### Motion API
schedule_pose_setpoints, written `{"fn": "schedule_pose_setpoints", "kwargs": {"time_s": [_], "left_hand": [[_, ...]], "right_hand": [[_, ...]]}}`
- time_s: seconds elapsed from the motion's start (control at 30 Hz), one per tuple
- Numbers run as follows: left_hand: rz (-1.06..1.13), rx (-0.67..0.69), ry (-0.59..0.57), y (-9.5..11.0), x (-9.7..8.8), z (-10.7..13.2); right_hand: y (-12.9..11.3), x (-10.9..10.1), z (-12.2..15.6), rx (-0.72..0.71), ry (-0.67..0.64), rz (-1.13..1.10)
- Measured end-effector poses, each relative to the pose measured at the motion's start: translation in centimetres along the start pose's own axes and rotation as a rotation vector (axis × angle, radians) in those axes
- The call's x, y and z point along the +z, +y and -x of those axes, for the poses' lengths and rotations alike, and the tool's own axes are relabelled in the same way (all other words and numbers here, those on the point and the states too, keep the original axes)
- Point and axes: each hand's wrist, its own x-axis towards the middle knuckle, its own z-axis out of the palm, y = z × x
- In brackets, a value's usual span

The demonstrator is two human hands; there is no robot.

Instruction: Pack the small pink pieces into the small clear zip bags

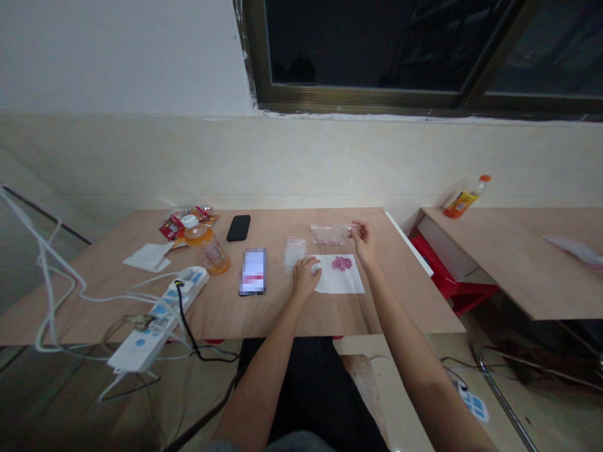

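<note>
On the wooden table, a sheet of white paper (339, 284) carries a small cluster of pink beads (342, 263). My left hand (307, 276) rests at the paper's left edge, its fingers apart and slightly bent. A clear plastic bag (328, 235) with some pink bits inside lies just behind the paper. The fingers of my right hand (363, 242) pinch this bag at its right end. Another small clear bag (295, 252), whitish, lies flat beyond my left hand.
Left of my hands lie a lit phone (253, 271) and a black phone (239, 228). Farther left stand an orange drink bottle (206, 246) and a power strip (160, 320) with trailing cables. A second table (522, 263) is at the right, with another bottle (464, 201).
</note>
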Motion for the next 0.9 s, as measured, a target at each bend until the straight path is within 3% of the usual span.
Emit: {"fn": "schedule_pose_setpoints", "kwargs": {"time_s": [0.17, 0.33, 0.47, 0.67, 0.8, 0.9], "left_hand": [[0.071, -0.014, 0.059, -0.5, 0.3, -0.2], [0.273, -0.133, 0.141, -1.2, 1.0, -0.5], [0.385, -0.184, 0.145, -1.1, 1.0, -0.6], [0.395, -0.211, 0.138, -0.7, 0.3, -0.5], [0.415, -0.223, 0.154, -0.7, 0.2, -0.5], [0.428, -0.259, 0.164, -0.6, 0.2, -0.6]], "right_hand": [[1.5, 3.1, -0.5, 0.097, -0.141, -0.045], [1.8, 4.8, 0.5, 0.257, -0.311, -0.131], [1.8, 5.1, 1.5, 0.316, -0.388, -0.145], [2.3, 4.8, 3.3, 0.336, -0.407, -0.138], [3.1, 4.7, 4.5, 0.348, -0.489, -0.1], [4.2, 5.1, 3.5, 0.298, -0.421, -0.083]]}}
